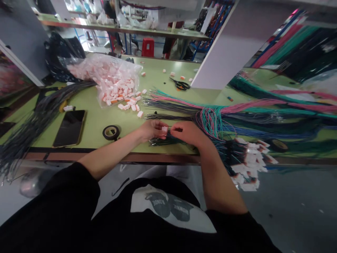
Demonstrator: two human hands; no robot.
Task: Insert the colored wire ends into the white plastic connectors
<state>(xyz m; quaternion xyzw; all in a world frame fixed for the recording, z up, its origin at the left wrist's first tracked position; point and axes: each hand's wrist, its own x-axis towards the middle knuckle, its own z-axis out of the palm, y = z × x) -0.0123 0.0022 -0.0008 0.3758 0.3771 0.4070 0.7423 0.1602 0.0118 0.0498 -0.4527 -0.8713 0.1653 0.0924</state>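
Note:
My left hand (pixel 155 129) is closed in a pinch on a small white plastic connector housing (pixel 164 129), held just above the table near its front edge. Close on its right, my right hand (pixel 188 133) has thumb and fingertips pressed together on what looks like a thin wire, whose end is too fine to see clearly. A small gap lies between the fingertips and the housing. Dark wires (pixel 160 142) with bare terminals lie beneath both hands. Behind them spread bundles of black, pink (pixel 181 102) and green wires, their metal-tipped ends pointing left.
A clear bag (pixel 116 70) spills white and orange housings on the left. A phone (pixel 70 128), black tape roll (pixel 111 132) and scissors (pixel 180 84) lie around. Finished-looking connectors (pixel 252 158) hang over the front edge at right. A white partition (pixel 223 45) stands behind.

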